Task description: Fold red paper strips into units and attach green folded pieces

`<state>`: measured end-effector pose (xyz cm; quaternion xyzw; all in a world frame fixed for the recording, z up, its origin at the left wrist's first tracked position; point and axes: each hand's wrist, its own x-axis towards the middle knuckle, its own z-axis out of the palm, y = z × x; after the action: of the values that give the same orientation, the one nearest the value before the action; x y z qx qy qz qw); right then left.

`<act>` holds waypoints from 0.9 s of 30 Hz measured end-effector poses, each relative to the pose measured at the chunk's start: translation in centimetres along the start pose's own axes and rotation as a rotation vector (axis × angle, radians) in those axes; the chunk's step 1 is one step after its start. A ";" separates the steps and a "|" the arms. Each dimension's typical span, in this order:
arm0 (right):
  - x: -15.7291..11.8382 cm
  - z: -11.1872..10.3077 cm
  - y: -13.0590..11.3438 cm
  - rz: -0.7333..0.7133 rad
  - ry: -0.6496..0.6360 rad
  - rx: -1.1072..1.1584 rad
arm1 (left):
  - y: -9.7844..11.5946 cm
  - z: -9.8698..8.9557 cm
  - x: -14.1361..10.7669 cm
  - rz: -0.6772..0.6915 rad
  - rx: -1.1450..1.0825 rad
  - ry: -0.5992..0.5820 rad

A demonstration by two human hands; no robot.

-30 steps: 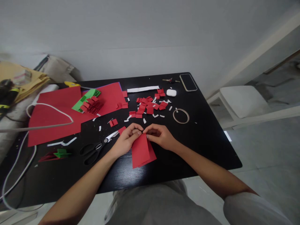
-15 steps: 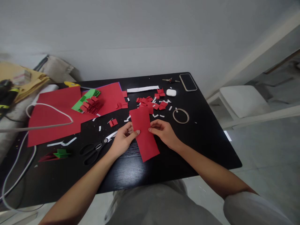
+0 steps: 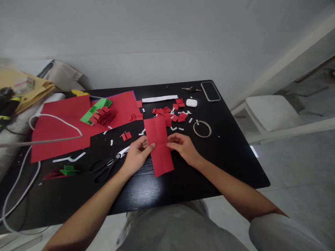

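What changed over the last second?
The red paper, folded before, is now opened out, its far end reaching beyond the hands. The left hand and right hand shifted from its top to its long sides; neither let go of it. Scissors and phone stayed put.

Two hands (image 3: 137,153), one phone (image 3: 210,91)

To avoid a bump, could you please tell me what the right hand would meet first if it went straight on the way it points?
The red paper comes first; the right hand already touches its edge. Past that, perhaps the left hand, though depth is unclear.
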<state>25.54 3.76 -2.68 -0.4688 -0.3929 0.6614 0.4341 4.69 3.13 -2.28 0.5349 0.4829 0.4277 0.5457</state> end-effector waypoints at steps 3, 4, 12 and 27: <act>0.1 0.0 0.0 -0.007 0.012 0.002 | 0.0 0.0 0.0 0.005 -0.013 0.001; 0.1 0.0 0.0 -0.009 0.015 0.002 | 0.0 0.1 -0.1 0.005 -0.015 0.006; 0.2 0.0 -0.1 0.017 0.029 0.048 | 0.4 0.3 0.0 0.016 -0.015 0.067; 0.0 -0.3 0.0 0.006 -0.151 0.094 | 0.9 -0.3 0.2 0.081 0.039 0.046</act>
<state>25.86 3.78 -2.72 -0.3976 -0.3916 0.7140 0.4228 4.41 3.40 -1.43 0.5545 0.4815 0.4521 0.5062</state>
